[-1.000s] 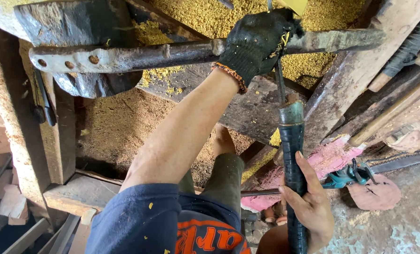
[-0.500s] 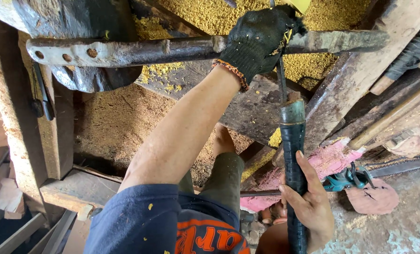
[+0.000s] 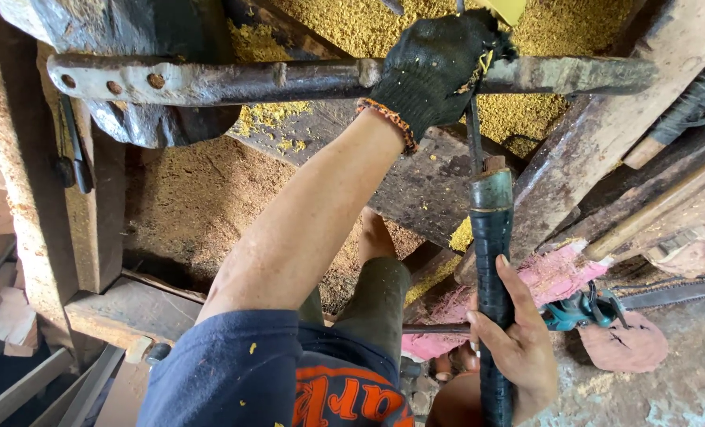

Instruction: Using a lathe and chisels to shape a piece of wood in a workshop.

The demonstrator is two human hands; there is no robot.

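Note:
My left hand [image 3: 435, 67], in a black knit glove with an orange bead bracelet at the wrist, grips a long rusty metal bar [image 3: 210, 79] that lies across the top of the view. My bare right hand [image 3: 518, 344] is closed around the black taped handle of a long file [image 3: 491, 253]. The file's thin tip runs up to the bar just beside my gloved hand. My knee and foot show below the bar, over sawdust.
Yellow sawdust [image 3: 344, 24] is heaped behind the bar and brown sawdust covers the ground below. Rough wooden planks [image 3: 590, 166] lean at the right. A teal power tool [image 3: 582, 308] and a pink rag [image 3: 558, 273] lie at the lower right. A wooden post [image 3: 20, 198] stands left.
The view has shifted slightly; bar and hands keep nearly the same positions. The file has edged a little along the bar under my right hand.

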